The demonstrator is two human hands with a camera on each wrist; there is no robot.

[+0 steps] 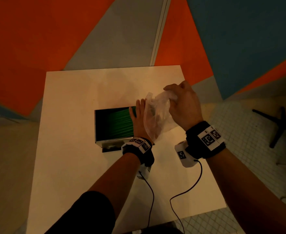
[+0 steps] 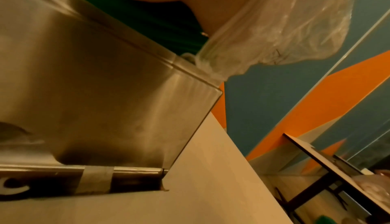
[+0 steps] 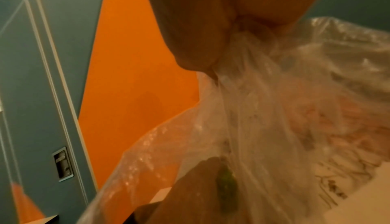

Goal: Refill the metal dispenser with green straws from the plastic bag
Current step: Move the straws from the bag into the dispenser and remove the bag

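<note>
The metal dispenser [image 1: 97, 127] stands open-topped on the white table [image 1: 71, 166], and green straws [image 1: 115, 124] lie side by side inside it. My left hand [image 1: 138, 114] is flat with straight fingers, resting at the right end of the straws. My right hand [image 1: 181, 102] hovers above and to the right, its fingers pinching the bunched top of a crumpled clear plastic bag [image 1: 157, 119]. The bag hangs down against the back of my left hand and looks empty. The left wrist view has the dispenser's steel wall [image 2: 94, 81], the straws [image 2: 135, 19] and the bag [image 2: 274, 31]. In the right wrist view, the bag [image 3: 284, 119] fills the picture.
A black star-shaped stand base [image 1: 280, 125] sits on the tiled floor right of the table. A second, dark-framed table [image 2: 316, 157] stands further right. Orange, blue and grey wall panels rise behind the table's far edge. Cables trail from both wrist bands across the table.
</note>
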